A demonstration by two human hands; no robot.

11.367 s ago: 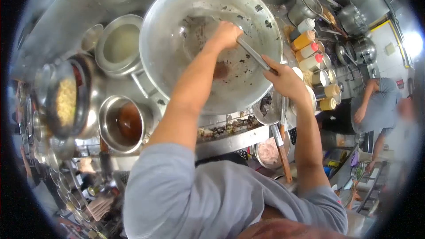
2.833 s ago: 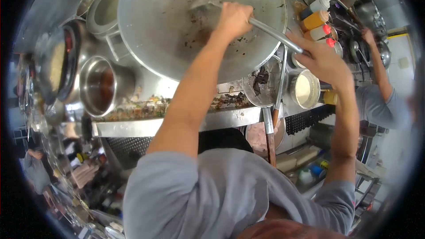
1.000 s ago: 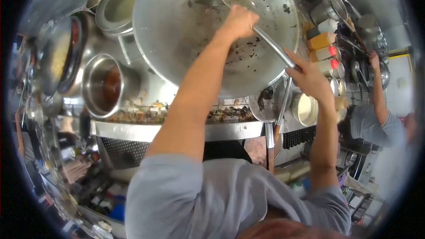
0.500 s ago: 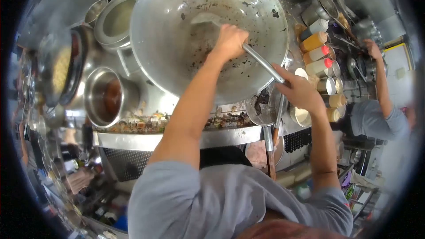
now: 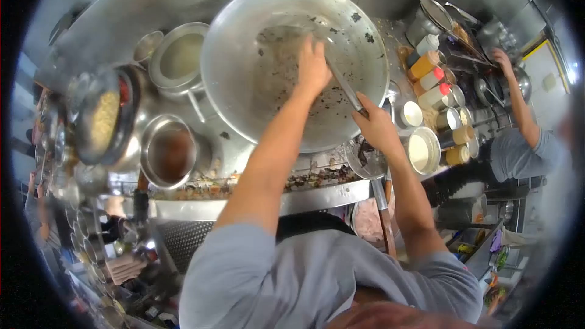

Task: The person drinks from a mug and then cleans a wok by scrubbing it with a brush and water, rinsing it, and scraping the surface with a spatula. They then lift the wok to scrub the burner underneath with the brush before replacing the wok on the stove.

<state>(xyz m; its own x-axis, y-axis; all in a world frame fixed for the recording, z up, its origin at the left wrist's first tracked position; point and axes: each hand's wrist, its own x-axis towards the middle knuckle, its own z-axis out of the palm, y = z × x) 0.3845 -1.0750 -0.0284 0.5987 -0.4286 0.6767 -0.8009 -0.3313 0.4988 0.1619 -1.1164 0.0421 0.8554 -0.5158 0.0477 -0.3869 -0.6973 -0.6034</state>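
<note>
A big steel wok [image 5: 225,79] with dark burnt flakes scattered over its inside fills the middle of the head view. Over it, my left hand [image 5: 314,68] is closed around the lower shaft of a long-handled wok spatula [image 5: 344,85], its fingers slightly blurred. My right hand [image 5: 376,127] grips the upper end of the same handle near the wok's right rim. The spatula's head, down in the wok, is blurred and hard to make out.
At left stand a pot of reddish-brown liquid [image 5: 169,152], a lighter pot [image 5: 178,58] and a pan of pale food [image 5: 105,123]. Squeeze bottles [image 5: 436,97] and a white-filled bowl [image 5: 421,151] line the right. Food scraps [image 5: 317,173] litter the front ledge. Another person's arm [image 5: 518,97] reaches in at far right.
The camera view has shifted, so the wok sits lower in the picture. Both my hands have moved left relative to the wok's rim with the spatula, its handle now steeper.
</note>
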